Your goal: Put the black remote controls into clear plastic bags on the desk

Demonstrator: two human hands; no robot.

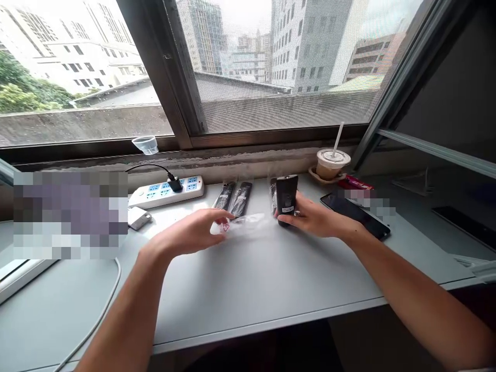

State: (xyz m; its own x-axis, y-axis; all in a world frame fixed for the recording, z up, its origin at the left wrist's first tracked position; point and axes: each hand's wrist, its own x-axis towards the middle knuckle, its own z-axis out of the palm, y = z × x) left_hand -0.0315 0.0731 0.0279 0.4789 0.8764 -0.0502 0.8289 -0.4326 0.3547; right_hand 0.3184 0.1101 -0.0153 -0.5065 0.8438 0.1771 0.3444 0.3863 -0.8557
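Observation:
My right hand (310, 214) grips a black squeeze tube (287, 194) with a small white label, holding it upright over the desk. My left hand (197, 227) has its thumb and fingers apart beside a clear plastic bag (250, 221) with a red mark; whether it touches the bag I cannot tell. Behind the bag lie two black items in clear wrappers (242, 199), side by side. Another wrapped black item (273, 192) is partly hidden behind the tube.
A white power strip (166, 191) with a black plug lies at the back left, near a white charger (139, 218). A lidded drink cup (332, 164) with a straw stands back right. A black phone or tablet (356, 216) lies right of my right hand. A white cable (112, 294) crosses the desk's left side.

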